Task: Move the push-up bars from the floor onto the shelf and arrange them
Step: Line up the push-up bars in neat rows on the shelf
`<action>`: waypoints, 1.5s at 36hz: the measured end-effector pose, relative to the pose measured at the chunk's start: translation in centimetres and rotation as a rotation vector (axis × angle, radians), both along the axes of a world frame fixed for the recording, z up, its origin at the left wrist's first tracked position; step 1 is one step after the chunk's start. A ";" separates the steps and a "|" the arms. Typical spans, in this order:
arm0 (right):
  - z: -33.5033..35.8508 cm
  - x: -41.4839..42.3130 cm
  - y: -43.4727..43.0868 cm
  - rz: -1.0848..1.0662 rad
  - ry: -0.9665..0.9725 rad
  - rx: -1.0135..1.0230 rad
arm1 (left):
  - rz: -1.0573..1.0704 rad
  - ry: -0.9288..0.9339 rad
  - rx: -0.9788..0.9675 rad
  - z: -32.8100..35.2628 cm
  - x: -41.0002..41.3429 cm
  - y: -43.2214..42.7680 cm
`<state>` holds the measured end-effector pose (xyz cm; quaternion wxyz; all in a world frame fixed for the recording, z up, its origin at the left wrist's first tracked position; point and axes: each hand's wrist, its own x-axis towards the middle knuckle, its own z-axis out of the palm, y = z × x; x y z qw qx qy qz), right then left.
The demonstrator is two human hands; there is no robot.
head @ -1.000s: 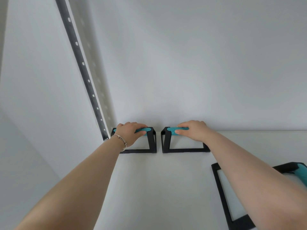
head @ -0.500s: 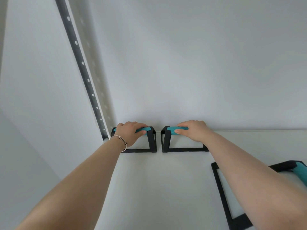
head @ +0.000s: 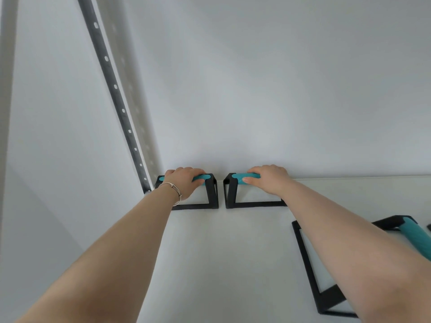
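Two push-up bars with black frames and teal grips stand side by side at the back of the white shelf [head: 221, 264], against the wall. My left hand [head: 184, 183] is wrapped over the teal grip of the left bar [head: 211, 197], near the back left corner. My right hand [head: 268, 180] grips the teal handle of the right bar [head: 229, 194]. A narrow gap separates the two frames. A third push-up bar [head: 307, 264] stands nearer to me at the right, partly hidden by my right forearm.
A dark perforated shelf upright [head: 116, 94] runs up the back left corner. The white wall [head: 279, 89] rises directly behind the bars. The edge of another dark object [head: 428, 227] shows at the far right.
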<state>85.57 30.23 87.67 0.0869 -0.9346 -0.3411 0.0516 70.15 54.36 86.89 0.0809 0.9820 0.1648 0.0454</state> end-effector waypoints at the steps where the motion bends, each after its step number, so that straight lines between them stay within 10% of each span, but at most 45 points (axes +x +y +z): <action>1: 0.1 -0.3 0.0 -0.025 -0.004 -0.007 | 0.010 0.018 0.017 0.2 0.0 -0.3; 15: 2.5 -5.3 -11.3 -0.289 -0.216 0.167 | 0.122 -0.288 -0.043 2.4 -1.3 -17.1; 29: 1.1 -8.8 -29.9 -0.646 -0.082 0.045 | 0.269 0.028 -0.296 2.3 0.7 -39.8; 54: 0.4 -8.2 -23.4 -0.204 -0.003 0.196 | 0.193 0.050 -0.147 2.4 -7.8 -26.0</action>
